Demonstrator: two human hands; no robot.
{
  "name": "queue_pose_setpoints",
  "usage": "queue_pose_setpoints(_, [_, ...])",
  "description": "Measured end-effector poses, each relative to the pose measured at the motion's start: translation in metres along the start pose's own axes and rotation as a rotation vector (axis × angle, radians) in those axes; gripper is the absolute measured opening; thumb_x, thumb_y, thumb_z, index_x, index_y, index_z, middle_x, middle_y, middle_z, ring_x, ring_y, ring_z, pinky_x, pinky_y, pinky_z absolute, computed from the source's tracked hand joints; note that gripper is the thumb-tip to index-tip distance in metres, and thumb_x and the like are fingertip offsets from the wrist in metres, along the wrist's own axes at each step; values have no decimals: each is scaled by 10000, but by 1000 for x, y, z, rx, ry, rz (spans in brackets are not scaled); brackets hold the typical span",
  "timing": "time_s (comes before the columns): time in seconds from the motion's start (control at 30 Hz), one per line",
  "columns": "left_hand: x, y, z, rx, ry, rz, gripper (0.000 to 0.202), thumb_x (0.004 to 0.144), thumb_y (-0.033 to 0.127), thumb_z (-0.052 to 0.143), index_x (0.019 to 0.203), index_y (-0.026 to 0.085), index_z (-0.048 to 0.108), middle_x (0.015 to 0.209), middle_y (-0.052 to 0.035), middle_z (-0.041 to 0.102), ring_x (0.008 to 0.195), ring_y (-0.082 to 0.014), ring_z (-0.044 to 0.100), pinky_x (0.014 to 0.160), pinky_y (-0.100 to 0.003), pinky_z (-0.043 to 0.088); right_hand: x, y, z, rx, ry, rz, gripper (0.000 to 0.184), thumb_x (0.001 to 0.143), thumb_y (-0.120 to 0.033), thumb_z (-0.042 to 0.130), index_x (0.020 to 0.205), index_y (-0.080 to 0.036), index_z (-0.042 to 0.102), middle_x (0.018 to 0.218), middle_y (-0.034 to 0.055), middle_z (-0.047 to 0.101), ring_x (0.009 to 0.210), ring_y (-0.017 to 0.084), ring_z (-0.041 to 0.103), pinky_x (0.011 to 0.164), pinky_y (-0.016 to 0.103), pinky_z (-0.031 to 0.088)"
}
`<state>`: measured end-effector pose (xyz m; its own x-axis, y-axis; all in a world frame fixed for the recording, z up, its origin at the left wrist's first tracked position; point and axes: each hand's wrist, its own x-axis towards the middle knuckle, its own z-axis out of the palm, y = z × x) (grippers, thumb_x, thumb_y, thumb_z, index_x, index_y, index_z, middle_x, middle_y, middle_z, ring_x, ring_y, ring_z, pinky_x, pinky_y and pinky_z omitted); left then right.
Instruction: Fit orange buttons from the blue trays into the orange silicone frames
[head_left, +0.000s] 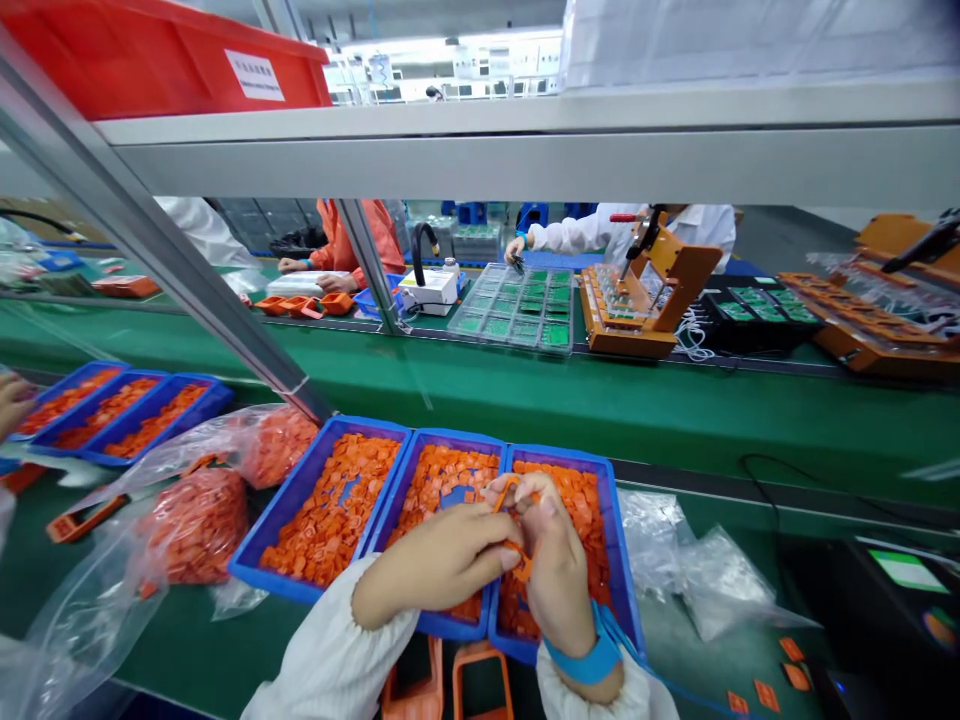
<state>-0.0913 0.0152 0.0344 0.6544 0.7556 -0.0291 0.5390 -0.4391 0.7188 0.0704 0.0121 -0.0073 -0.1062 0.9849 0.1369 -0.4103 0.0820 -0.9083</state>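
Note:
My left hand (442, 565) and my right hand (551, 565) meet over three blue trays of small orange plastic parts. Both hands pinch the same small orange part (517, 550) between their fingertips. They hover above the middle tray (420, 470) and the right tray (616, 540). The left tray (300, 490) sits beside them, full of the same orange pieces. A blue wrist strap (589, 660) circles my right wrist. Two orange frames (480, 685) stand below my hands at the near edge.
Clear bags of orange parts (195, 520) lie at left, empty bags (697, 570) at right. More blue trays (112, 410) sit far left. A green conveyor (600, 400) runs across; beyond it other people work by a circuit-board tray (517, 305) and an orange fixture (645, 300). A slanted metal post (150, 240) crosses left.

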Motion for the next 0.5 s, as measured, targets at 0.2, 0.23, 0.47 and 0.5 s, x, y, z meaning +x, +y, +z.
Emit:
queue_pose_setpoints(0.2, [4,-2,2,-81,25,31,380,1113,461,433,1014,204,694,995,-59,739,954,-215,653,894,-309,477,-1,-3,-1,37,-41,49,359,1090,-521,377,970,-285,619,1040,34,676,1066,237,650,1048,417,488])
queue_pose_setpoints(0.23, [4,-2,2,-94,34,48,394,1113,472,434,1013,202,703,983,-58,747,938,-210,658,891,-305,475,0,-4,-1,44,-46,54,360,1089,-523,379,970,-285,621,1042,33,679,1068,237,652,1049,416,490])
queue_pose_setpoints(0.47, [7,4,-1,-243,120,93,372,1108,447,484,1089,205,765,929,-46,789,871,-173,694,915,-283,491,6,-14,4,242,34,174,357,1060,-581,420,954,-292,601,1011,24,749,1000,239,720,1020,434,543])
queue_pose_setpoints(0.5, [7,6,-1,-264,134,88,371,1106,443,490,1088,201,770,909,-45,788,833,-166,693,905,-283,500,6,-17,5,289,39,185,348,1053,-583,434,953,-294,599,1003,21,758,987,240,730,1019,440,549])
